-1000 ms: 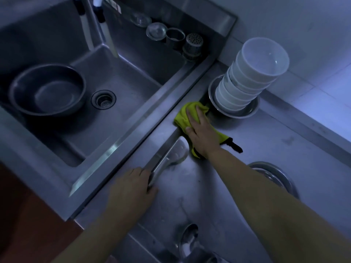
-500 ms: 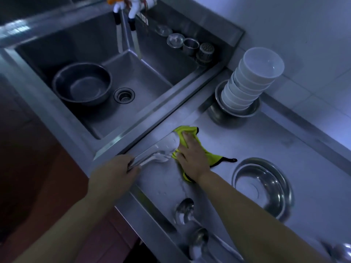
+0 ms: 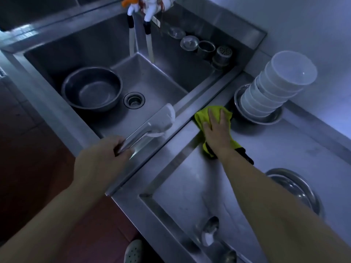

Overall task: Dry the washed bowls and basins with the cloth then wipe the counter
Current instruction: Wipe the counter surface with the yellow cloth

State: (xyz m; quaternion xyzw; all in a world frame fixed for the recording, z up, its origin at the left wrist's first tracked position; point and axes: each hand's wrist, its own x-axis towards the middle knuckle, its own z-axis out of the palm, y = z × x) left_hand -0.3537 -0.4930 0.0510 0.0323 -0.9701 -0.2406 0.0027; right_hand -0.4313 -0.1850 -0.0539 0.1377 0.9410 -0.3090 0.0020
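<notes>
My right hand [image 3: 216, 130] presses flat on a yellow-green cloth [image 3: 202, 115] lying on the steel counter [image 3: 186, 186], near the ridge beside the sink. My left hand [image 3: 100, 160] grips the handle of white-tipped metal tongs [image 3: 152, 124], holding them lifted over the sink's near edge. A leaning stack of white bowls [image 3: 275, 88] sits in a steel basin [image 3: 266, 119] just right of the cloth. A steel basin [image 3: 92, 89] rests inside the sink. Another steel basin [image 3: 298, 188] stands on the counter, partly behind my right forearm.
The sink [image 3: 155, 86] has a drain [image 3: 133, 100] and two tap hoses [image 3: 139, 42] hanging in. Strainers and sink plugs [image 3: 205, 47] line its back ledge. Ladles [image 3: 209, 231] lie on the counter's near end. A tiled wall [image 3: 313, 25] backs the counter.
My right hand slid the cloth away from me along the counter, back toward the bowl stack. My left hand lifted the tongs off the counter and moved them left over the sink edge.
</notes>
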